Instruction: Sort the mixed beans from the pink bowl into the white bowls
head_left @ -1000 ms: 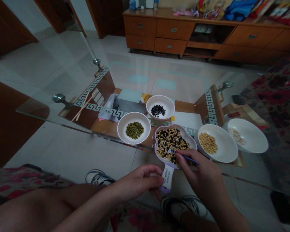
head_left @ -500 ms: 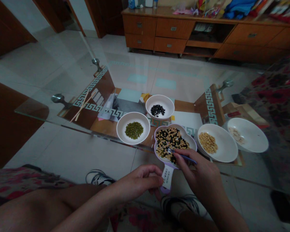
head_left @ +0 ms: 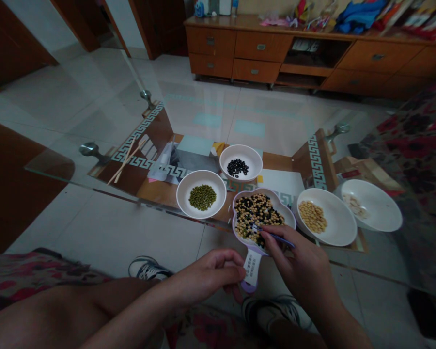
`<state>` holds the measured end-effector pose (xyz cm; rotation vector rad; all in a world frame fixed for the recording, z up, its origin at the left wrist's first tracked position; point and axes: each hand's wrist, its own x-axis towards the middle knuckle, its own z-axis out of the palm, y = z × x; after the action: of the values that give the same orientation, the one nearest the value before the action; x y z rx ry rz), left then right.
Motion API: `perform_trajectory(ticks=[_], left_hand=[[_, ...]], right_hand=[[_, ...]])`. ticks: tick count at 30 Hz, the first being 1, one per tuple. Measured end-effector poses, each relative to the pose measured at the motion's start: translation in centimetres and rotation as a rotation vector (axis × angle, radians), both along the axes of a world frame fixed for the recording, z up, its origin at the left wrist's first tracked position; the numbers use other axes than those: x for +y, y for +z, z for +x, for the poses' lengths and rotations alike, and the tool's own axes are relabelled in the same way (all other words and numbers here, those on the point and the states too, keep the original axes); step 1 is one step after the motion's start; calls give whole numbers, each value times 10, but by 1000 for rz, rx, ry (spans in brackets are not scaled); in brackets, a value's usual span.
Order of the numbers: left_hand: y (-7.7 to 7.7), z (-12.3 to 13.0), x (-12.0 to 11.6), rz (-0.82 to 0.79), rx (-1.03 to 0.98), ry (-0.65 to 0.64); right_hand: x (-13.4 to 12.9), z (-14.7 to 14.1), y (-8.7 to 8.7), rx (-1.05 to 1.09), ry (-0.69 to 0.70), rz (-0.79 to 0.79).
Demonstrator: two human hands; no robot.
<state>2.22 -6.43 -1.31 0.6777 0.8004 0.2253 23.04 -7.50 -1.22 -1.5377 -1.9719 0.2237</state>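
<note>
My left hand (head_left: 223,274) is closed round the labelled handle of a lilac-rimmed, flower-shaped dish (head_left: 288,213). Mixed black, yellow and some green beans (head_left: 259,211) cover the dish's bottom. Pinched in the fingers of my right hand (head_left: 294,257) are blue tweezers (head_left: 281,239), their tips down among the beans; whether a bean is between them I cannot tell. Left of the dish, a white bowl (head_left: 181,196) holds green beans. Behind it, another white bowl (head_left: 254,157) has black beans. To the right, a white bowl (head_left: 341,218) contains yellow beans.
Farther right stands a white bowl (head_left: 383,206) with pale flat pieces. Crossed wooden chopsticks (head_left: 125,162) lie at the left of the glass table (head_left: 94,177). Under the glass are papers and a wooden shelf. A wooden cabinet (head_left: 261,43) runs along the wall.
The view has shifted very slightly, so things sit a little lower. Both hands keep their hold and place, the tweezer tips still among the beans.
</note>
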Motion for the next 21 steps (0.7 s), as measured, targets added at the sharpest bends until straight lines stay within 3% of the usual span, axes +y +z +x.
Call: perform_trajectory(ticks=[13,21], left_hand=[[-2,0,-1,24,20,5],[-10,6,-2,129,66,29]], right_hand=[[-1,1,1,-10,-16,3],[8,1,14,57,-24,9]])
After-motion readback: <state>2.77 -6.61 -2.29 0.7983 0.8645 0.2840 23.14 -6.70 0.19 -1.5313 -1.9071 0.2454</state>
